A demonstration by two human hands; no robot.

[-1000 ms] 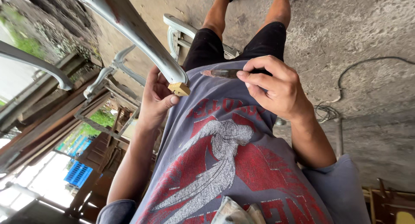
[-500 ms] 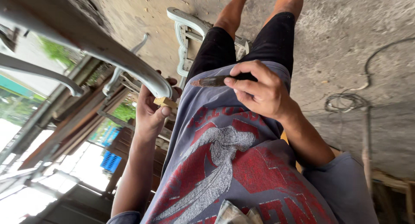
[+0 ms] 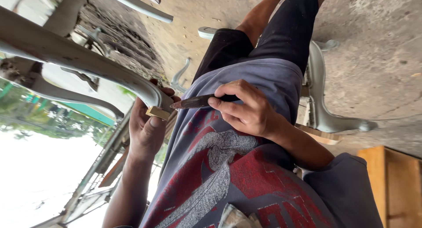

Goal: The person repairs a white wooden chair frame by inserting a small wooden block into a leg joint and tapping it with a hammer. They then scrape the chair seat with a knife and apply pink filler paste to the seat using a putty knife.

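Observation:
My left hand [image 3: 147, 131] grips the end of a curved, grey-painted furniture leg [image 3: 88, 63] that runs off to the upper left. A small pale wooden block [image 3: 157, 113] sits at that end, under my thumb. My right hand [image 3: 248, 111] holds a dark, pointed, pen-like tool [image 3: 198, 101] in front of my printed grey shirt. The tool's tip points left and touches or nearly touches the leg's end beside the block. My legs in black shorts stretch away at the top.
Another grey curved leg part [image 3: 323, 91] lies on the concrete floor [image 3: 373, 43] by my right thigh. A wooden box [image 3: 391, 184] stands at the lower right. More grey curved pieces [image 3: 138, 6] lie further off, and a slatted frame is at the lower left.
My right hand has brought the tool leftward until its tip meets the leg end in my left hand. The leg now reaches lower and closer across the view.

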